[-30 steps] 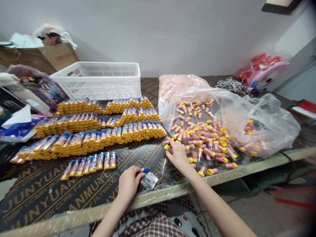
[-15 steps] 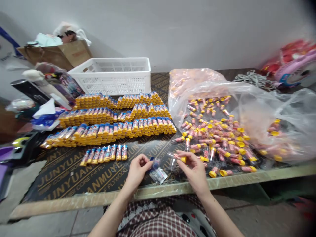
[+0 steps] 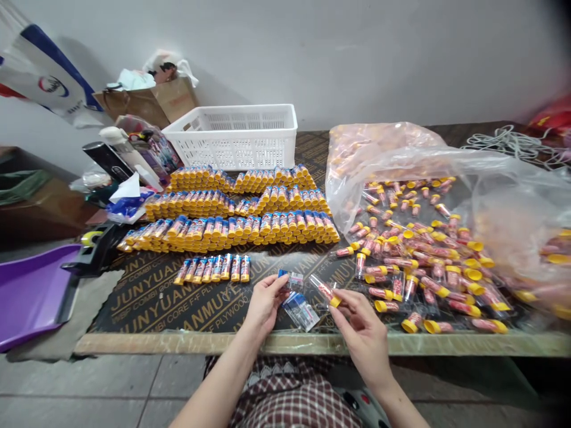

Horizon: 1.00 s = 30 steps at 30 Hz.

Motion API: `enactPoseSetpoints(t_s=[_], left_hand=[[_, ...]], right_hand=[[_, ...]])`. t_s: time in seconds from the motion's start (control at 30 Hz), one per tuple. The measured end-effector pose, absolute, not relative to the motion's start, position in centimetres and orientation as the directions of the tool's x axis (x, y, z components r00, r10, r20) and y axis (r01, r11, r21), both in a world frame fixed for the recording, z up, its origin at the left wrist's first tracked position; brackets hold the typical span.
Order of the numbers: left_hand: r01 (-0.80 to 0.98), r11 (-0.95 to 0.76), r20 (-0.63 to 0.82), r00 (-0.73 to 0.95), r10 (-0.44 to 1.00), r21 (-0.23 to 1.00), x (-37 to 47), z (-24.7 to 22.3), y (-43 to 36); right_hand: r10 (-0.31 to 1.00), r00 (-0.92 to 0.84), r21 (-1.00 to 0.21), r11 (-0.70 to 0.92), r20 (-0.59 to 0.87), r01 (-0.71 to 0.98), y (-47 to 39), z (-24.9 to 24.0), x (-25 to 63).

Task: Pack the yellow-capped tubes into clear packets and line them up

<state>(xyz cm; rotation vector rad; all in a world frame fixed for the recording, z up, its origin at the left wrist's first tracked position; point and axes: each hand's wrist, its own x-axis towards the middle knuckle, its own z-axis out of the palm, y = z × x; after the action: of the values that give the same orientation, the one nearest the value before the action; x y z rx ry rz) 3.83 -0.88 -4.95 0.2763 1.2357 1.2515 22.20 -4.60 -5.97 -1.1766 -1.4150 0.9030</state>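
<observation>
My left hand (image 3: 266, 300) is closed, pinching a small flat printed plastic sleeve (image 3: 294, 280) with a blue end. In my right hand (image 3: 363, 324) is a clear tube (image 3: 325, 290) with pink pieces inside; the fingers grip it by its yellow cap, and its clear end tilts up toward the sleeve. Tube and sleeve are close but apart. Below them, a small pile of similar flat sleeves (image 3: 301, 312) lies on the tabletop. Left of my hands stands a short row of blue-and-yellow labelled tubes (image 3: 214, 268). Loose unlabelled tubes (image 3: 414, 261) lie heaped on the right.
Stacked rows of labelled tubes (image 3: 241, 229) sit before a white plastic basket (image 3: 232, 145). A large clear plastic bag (image 3: 446, 157) spreads behind the loose tubes. A tape dispenser (image 3: 91, 249) and a purple dustpan-like tray (image 3: 31, 291) are at the left. The table's taped front edge (image 3: 178, 345) runs close to me.
The view has turned left. My left hand has raised one sleeve off the pile. The tube in my right hand has tilted, its clear end now pointing up and left.
</observation>
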Motion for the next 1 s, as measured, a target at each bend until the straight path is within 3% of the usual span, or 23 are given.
enactPoseSetpoints(t_s=[0.2,0.4,0.63,1.0], left_hand=[[-0.552,0.338,-0.541,-0.257,0.801,0.762,3.4,-5.1,-0.9],[-0.493,0.342,-0.516,-0.274,0.812,0.800,3.4,-5.1,-1.1],[-0.318,0.217,-0.319,-0.316,0.893,0.923,3.8,-5.4,-1.0],[-0.325,0.253,-0.355,-0.310,0.882,0.911,3.5,-5.2,-1.4]], right_hand=[[0.933,0.017,-0.873,0.330,0.360,0.359,-5.2,-5.9,21.8],[0.869,-0.036,-0.788,0.463,0.493,0.406,-5.0,-5.5,21.2],[0.850,-0.106,-0.762,0.512,0.516,0.396,-5.1,-5.4,20.9],[0.828,-0.110,-0.724,0.539,0.550,0.431,-4.9,-5.7,21.2]])
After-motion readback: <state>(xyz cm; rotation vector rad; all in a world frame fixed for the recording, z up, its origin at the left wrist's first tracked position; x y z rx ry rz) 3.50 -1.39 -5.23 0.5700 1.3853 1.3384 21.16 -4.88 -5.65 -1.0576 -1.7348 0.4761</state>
